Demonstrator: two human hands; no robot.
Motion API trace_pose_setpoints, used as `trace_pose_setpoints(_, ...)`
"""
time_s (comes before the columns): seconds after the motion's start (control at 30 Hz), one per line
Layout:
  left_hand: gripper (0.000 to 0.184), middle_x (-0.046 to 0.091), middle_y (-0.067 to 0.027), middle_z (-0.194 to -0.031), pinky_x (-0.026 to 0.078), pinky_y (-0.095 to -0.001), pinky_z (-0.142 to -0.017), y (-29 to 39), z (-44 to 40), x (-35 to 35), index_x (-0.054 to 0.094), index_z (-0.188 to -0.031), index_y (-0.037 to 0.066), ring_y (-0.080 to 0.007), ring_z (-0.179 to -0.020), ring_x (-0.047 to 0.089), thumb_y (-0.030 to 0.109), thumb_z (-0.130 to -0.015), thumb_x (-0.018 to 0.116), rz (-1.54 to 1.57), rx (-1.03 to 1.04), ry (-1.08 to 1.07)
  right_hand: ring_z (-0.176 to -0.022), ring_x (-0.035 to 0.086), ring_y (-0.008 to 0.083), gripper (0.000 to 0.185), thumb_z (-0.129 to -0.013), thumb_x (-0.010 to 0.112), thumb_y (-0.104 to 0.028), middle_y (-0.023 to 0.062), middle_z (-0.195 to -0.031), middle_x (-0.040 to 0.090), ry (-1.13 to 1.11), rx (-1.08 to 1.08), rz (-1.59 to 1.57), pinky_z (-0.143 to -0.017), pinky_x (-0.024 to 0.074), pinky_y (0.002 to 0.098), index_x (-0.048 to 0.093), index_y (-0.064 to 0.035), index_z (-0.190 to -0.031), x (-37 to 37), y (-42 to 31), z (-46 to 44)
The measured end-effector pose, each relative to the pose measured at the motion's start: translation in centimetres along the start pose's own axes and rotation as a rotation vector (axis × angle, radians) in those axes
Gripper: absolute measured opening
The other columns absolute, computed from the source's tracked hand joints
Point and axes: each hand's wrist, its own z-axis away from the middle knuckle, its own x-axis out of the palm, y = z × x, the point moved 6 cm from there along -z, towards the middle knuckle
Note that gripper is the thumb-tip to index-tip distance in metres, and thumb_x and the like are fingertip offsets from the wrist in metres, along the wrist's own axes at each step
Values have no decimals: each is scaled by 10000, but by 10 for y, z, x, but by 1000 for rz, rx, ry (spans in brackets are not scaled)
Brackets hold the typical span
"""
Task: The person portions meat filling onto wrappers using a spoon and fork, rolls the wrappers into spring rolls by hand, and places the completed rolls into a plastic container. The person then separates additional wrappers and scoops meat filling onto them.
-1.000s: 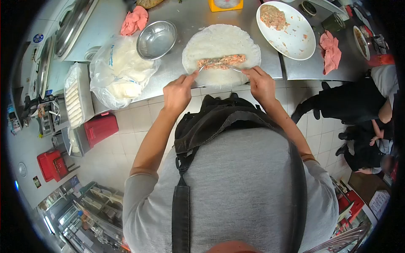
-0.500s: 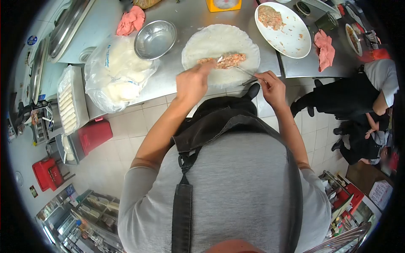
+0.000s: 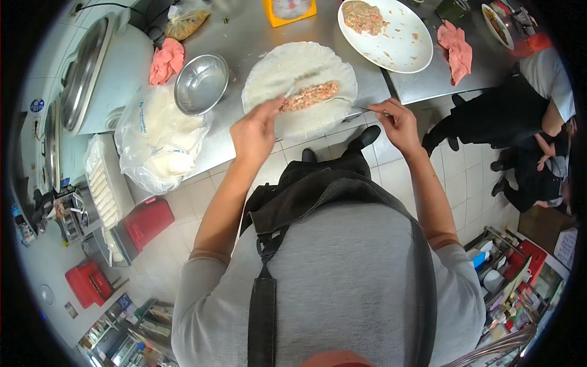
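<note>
A round pale sheet of wrapper lies flat on the steel counter, with a long strip of pinkish minced filling across it. My left hand is closed at the strip's left end; a thin blurred streak shows past its fingers, too unclear to name. Over the counter's front edge, right of the sheet, my right hand pinches a thin metal utensil. Its far end reaches the wrapper's right side, and I cannot make out the tip's shape.
A white oval plate carries more minced filling. On the left are a metal bowl, a plastic bag of pale sheets and a tray of rolls. A yellow scale stands behind. Other people are at the right.
My left hand has drawn back from the filling to its left end. The utensil in my right hand has come off the filling toward the right. The view has shifted slightly.
</note>
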Motion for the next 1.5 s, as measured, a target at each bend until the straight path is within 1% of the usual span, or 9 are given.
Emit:
trace_pose_setpoints(0.07,388,760,-117,-1027,594,-392,-675,-1,-2,10,717,-1200,187,-287,-828,743,-15,-895,588,-40,-9,-42,-670,622,217,218,-886,673,-39,31,-899,685,-137,-13,-96,-605,481,324,767,-146,-1050,13,-8,-1)
trace_pose_setpoints(0.23,364,752,-121,-1081,585,-402,-668,13,14,44,703,-1198,162,-308,-816,734,1,-904,562,-223,126,-169,-664,597,197,234,-877,673,-17,48,-854,663,-28,69,-74,-612,472,306,775,-135,-1052,13,8,-6)
trace_pose_setpoints(0.43,387,748,-146,-1041,567,-406,-665,-14,7,-5,707,-1251,193,-342,-791,720,5,-923,625,-64,-2,20,-704,630,205,211,-882,685,-23,64,-889,692,-74,7,-246,-617,484,316,780,-136,-1033,17,13,8)
trace_pose_setpoints(0.57,401,725,-125,-863,546,-395,-593,-14,25,5,717,-1216,143,-312,-684,692,-23,-874,589,-210,98,16,-706,661,261,206,-895,669,-32,67,-901,688,-32,21,-57,-635,517,359,769,-154,-1028,41,-14,4)
trace_pose_setpoints(0.63,407,726,-130,-872,544,-389,-590,-2,36,15,717,-1216,137,-307,-682,691,-27,-867,588,-244,94,-146,-705,655,286,213,-894,667,-25,75,-896,679,-5,4,-88,-630,514,360,767,-150,-1034,37,-6,0)
trace_pose_setpoints(0.77,422,741,-137,-971,547,-393,-591,-4,11,7,714,-1221,171,-310,-703,701,-22,-862,607,-88,55,11,-696,654,274,206,-890,675,-27,62,-878,672,-33,22,-201,-623,506,348,765,-137,-1038,29,3,8)
trace_pose_setpoints(1.3,359,749,-118,-1096,577,-387,-686,22,0,43,715,-1233,211,-322,-832,731,32,-931,643,-132,106,-210,-635,561,198,231,-889,669,-16,64,-855,627,2,97,-69,-605,454,313,766,-128,-1066,-8,19,-1)
trace_pose_setpoints(1.43,332,750,-123,-1087,581,-384,-695,19,-1,20,733,-1188,191,-314,-826,732,27,-910,655,-63,-40,-174,-637,572,175,228,-882,682,-15,62,-884,663,11,83,-180,-618,462,297,770,-120,-1065,-13,28,11)
trace_pose_setpoints(1.5,334,751,-115,-1085,581,-373,-686,23,6,35,730,-1199,188,-307,-818,732,28,-916,652,-158,126,-203,-639,580,178,223,-881,687,-21,62,-892,672,14,124,-137,-621,466,300,770,-120,-1063,-11,25,10)
